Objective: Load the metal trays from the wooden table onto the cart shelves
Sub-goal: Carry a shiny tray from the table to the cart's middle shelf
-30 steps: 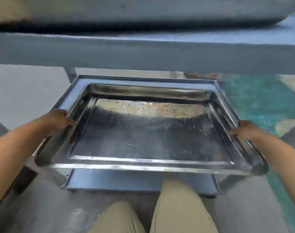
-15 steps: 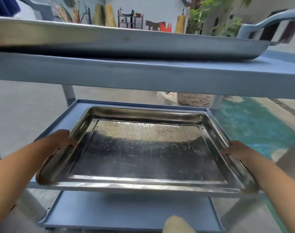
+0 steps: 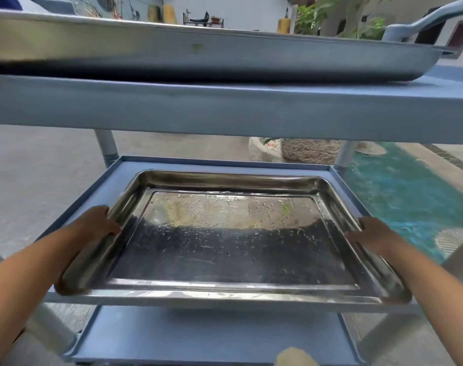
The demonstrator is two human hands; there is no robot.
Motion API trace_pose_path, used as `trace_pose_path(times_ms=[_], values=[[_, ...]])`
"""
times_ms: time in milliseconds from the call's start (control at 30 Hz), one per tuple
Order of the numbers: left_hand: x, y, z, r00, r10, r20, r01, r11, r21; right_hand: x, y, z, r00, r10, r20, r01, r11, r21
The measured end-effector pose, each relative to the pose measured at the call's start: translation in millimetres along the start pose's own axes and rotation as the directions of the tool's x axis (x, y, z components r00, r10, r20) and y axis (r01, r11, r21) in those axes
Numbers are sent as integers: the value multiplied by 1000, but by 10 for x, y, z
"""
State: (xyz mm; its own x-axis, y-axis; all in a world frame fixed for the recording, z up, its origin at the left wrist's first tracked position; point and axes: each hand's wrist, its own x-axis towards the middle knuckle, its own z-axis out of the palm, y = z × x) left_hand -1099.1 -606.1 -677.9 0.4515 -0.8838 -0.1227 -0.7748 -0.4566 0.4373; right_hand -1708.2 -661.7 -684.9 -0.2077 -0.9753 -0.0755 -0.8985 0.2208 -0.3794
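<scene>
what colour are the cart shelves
Light blue-grey cart shelves, clearest in the head view.

Outdoor courtyard — pool point(image 3: 399, 196), trees point(image 3: 328, 14), paved ground point(image 3: 40, 165).

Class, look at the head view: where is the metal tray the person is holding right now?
The held tray is centre frame over the cart's middle shelf, below the top shelf's tray.
</scene>
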Motion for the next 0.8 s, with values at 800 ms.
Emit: trace_pose_path(times_ms=[800], values=[[-1621, 400, 393, 645, 726, 238, -755, 560, 340, -1925, -934, 410, 874, -439, 207, 485, 815, -317]])
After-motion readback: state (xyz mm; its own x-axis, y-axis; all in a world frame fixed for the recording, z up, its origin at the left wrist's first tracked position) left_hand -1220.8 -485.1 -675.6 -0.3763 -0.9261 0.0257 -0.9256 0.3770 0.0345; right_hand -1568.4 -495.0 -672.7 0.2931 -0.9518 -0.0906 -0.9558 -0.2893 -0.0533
